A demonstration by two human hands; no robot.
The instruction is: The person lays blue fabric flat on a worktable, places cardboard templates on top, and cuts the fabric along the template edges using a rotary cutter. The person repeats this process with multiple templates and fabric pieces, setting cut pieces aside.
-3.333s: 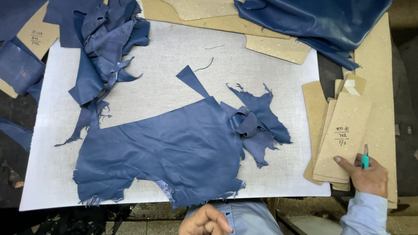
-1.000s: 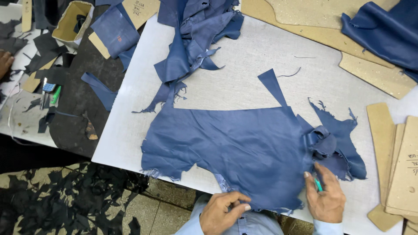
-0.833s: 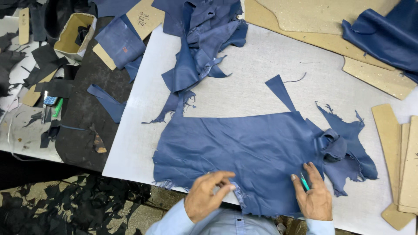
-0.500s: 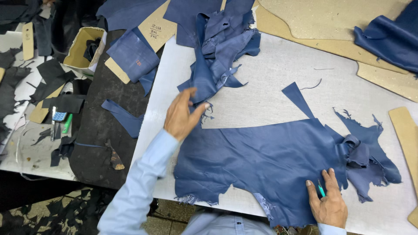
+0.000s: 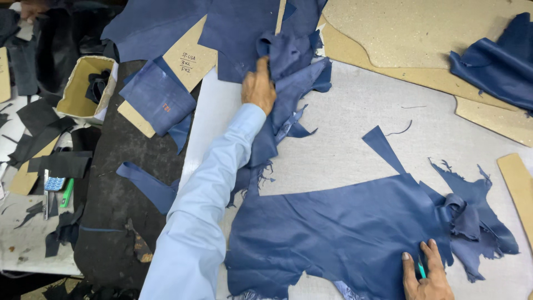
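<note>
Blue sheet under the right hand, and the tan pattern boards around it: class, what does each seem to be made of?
Blue sheet: probably thin leather, matte and supple, with ragged hide-like edges under the right hand. Tan pattern boards: likely stiff, flat, cleanly cut cardboard.

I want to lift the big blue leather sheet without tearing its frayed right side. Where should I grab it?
Probably the big blue leather sheet's smooth left edge, coming from the left: it lies flat and free there. The right side is ragged and bunched, and the right hand presses the lower right flat.

Dark blue leather hide, blue scrap pile, tan cardboard pattern, light blue sleeve, teal pen
</note>
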